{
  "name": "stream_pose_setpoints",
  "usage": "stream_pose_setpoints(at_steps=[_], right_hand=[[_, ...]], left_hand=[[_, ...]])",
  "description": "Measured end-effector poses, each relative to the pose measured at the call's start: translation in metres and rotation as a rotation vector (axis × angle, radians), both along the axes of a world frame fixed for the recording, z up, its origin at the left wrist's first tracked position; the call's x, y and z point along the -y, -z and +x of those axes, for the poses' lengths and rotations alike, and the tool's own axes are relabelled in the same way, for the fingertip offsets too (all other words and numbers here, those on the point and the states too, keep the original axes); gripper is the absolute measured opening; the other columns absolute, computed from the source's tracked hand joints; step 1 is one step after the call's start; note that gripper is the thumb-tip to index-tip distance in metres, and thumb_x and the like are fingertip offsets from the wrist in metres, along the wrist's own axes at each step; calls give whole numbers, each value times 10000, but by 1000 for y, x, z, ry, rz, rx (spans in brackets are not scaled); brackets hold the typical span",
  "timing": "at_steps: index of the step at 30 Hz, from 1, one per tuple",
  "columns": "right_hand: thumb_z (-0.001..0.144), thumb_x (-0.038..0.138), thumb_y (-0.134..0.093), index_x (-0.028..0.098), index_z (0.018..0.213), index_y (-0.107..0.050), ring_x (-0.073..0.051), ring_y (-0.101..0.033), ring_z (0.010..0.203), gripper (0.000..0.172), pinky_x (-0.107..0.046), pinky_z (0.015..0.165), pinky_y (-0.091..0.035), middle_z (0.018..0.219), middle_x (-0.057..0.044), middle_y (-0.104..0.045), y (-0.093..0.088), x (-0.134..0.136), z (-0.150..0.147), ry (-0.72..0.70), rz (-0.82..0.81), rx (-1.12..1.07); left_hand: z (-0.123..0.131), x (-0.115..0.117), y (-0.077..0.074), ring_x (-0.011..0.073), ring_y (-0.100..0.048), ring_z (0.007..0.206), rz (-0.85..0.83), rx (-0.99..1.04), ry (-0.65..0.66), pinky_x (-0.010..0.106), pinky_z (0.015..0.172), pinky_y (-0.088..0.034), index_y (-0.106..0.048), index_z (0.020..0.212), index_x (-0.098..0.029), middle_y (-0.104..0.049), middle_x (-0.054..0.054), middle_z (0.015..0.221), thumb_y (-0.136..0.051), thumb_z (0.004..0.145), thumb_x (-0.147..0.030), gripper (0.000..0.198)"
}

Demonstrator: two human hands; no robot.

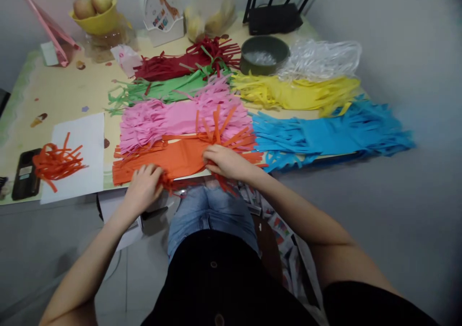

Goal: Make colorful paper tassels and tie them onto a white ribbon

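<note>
At the table's front edge my left hand point(145, 185) is closed on orange fringed strips, some of which hang below its fingers. My right hand point(224, 162) grips strips at the other side, its fingertips curled and partly hidden. Between and behind my hands lies a stack of orange fringed sheets point(184, 158), with loose strands fanned out over its right end. Pink fringed sheets point(180, 117) touch it from behind. Blue fringed sheets point(325, 136) lie to the right of my right hand. A loose tangle of orange strips point(59, 161) rests at the left on white paper point(81, 133).
Green point(169, 89), dark red point(169, 67) and yellow point(299, 94) fringed bundles lie farther back. Behind them stand a dark round container point(265, 55), clear plastic strands point(323, 58), a black router point(274, 19) and a yellow bowl point(97, 23) with fruit. A phone point(27, 174) lies front left.
</note>
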State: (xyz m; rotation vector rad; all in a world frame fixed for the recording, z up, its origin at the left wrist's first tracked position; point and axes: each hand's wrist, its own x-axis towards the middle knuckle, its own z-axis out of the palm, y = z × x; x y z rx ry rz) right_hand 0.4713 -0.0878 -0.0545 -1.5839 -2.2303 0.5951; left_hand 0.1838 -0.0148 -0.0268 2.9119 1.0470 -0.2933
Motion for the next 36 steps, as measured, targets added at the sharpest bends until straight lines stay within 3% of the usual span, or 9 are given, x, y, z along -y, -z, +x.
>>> stream_pose_setpoints(at_steps=[4, 7, 11, 15, 18, 22, 28, 32, 36], right_hand=[[886, 126, -557, 141, 912, -631, -211, -561, 916, 80, -299, 812, -405, 978, -108, -639, -4, -1, 0, 27, -35, -15], [870, 126, -547, 139, 914, -622, -215, -561, 915, 88, -295, 801, -387, 969, -109, -641, -7, -2, -1, 39, -48, 12], [862, 137, -539, 143, 917, -606, -206, -562, 881, 87, -284, 776, -369, 945, -99, -650, -10, -4, -2, 71, -55, 17], [860, 152, -536, 151, 933, -597, -190, -563, 821, 95, -274, 730, -357, 920, -82, -656, -12, -6, -1, 117, -91, -15], [875, 146, -523, 145, 944, -607, -198, -564, 835, 109, -283, 743, -370, 932, -88, -656, -13, -4, -3, 107, -77, 30], [923, 148, -505, 110, 1093, -646, -242, -560, 977, 223, -323, 866, -408, 1067, -139, -650, -10, 3, -11, 58, 7, 157], [966, 208, -515, 163, 1346, -629, -297, -510, 1099, 400, -398, 931, -417, 1248, -180, -607, 6, 14, -20, 21, 131, 319], [1003, 162, -396, 178, 1438, -568, -336, -478, 1208, 468, -455, 947, -419, 1417, -206, -556, 19, 8, -6, 66, 188, 390], [1022, 168, -343, 181, 1474, -533, -343, -469, 1278, 491, -483, 991, -419, 1475, -201, -531, 22, -5, 16, 95, 191, 423]], left_hand=[[-25, 2, -10, 366, -579, 1046, 97, -54, -153, 491, 829, -507, -647, 1074, -134, -638, 180, 1142, -500, 872, -150, 249], [-16, 14, -11, 350, -565, 1153, 107, 143, -155, 506, 947, -499, -638, 1142, -139, -639, 170, 1233, -490, 896, -178, 290], [29, 34, 8, 341, -453, 1374, 90, 391, -64, 540, 1176, -345, -555, 1353, -126, -545, 171, 1459, -540, 938, -346, 470], [53, 35, 32, 347, -436, 1411, 147, 315, -171, 572, 1219, -258, -533, 1417, -119, -516, 169, 1516, -500, 924, -214, 503], [36, 27, 36, 343, -459, 1391, 167, 261, -249, 570, 1212, -270, -523, 1443, -134, -519, 166, 1517, -471, 923, -174, 524], [-10, 14, 25, 371, -438, 1404, 209, 154, -312, 654, 1200, -214, -524, 1456, -150, -514, 187, 1517, -404, 946, -150, 523], [-67, -30, 13, 372, -462, 1383, 290, 26, -200, 699, 1193, -141, -552, 1437, -170, -568, 216, 1451, -304, 1007, -194, 497], [-71, -62, 14, 366, -470, 1380, 302, -12, -86, 661, 1190, -189, -521, 1466, -157, -561, 230, 1447, -293, 1006, -199, 515], [-58, -74, 15, 365, -493, 1359, 275, -20, -69, 580, 1161, -296, -495, 1490, -124, -542, 237, 1462, -263, 1003, -190, 543]])
